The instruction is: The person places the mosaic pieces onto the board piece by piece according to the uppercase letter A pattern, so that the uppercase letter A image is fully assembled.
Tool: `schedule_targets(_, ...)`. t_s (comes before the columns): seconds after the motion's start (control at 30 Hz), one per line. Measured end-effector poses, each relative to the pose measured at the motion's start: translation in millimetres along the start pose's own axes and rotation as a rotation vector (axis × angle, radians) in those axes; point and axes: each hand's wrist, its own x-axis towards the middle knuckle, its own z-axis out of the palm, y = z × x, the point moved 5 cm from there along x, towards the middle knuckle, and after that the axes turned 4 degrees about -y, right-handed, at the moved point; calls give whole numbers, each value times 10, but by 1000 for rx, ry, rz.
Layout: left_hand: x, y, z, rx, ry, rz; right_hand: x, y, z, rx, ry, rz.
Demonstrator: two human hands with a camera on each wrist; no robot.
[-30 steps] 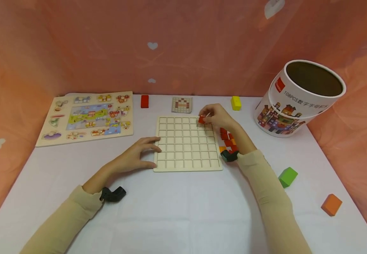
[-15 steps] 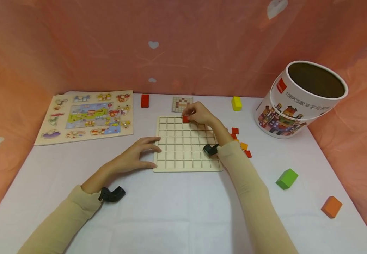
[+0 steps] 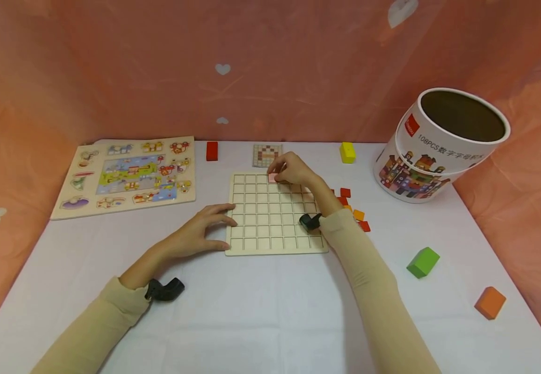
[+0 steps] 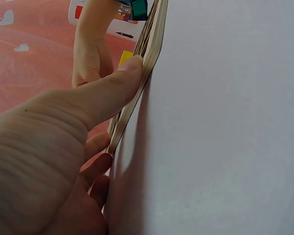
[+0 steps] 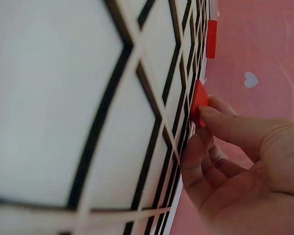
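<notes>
A pale wooden grid board (image 3: 263, 221) lies on the white table before me. My right hand (image 3: 293, 170) is over its far edge, with thumb and fingers pinching a square red tile (image 5: 199, 104). In the head view that tile (image 3: 272, 177) shines pale pink, at a cell of the far row; the right wrist view shows it tilted against the grid. At the board's left edge rests my left hand (image 3: 200, 228), fingers spread and thumb near the front corner. The left wrist view shows the thumb (image 4: 112, 90) touching the board's rim. A small pattern card (image 3: 267, 156) lies just beyond the board.
Several red and orange tiles (image 3: 358, 215) lie right of the board, partly behind my right forearm. A picture puzzle (image 3: 80, 184) is at the far left. Red (image 3: 211, 151), yellow (image 3: 347, 152), green (image 3: 423, 262) and orange (image 3: 490, 303) blocks and a large white bucket (image 3: 434, 150) stand around.
My right hand has moved left along the board's far row with the red tile, then stayed there while the tile's tilt changed. The left hand has kept its place.
</notes>
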Motion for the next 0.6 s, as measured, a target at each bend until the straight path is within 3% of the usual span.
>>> schedule_targets(0.27,13,-5,14,2,2,19,-251,84,-241,67,8,-38)
schedule_targets(0.4,3,-6,11,0,2,9,-520,238,-488,109,-3,-27)
schedule_targets(0.6,-8,1,11,1,-2,5,-1030,607,-803,165,-22,75)
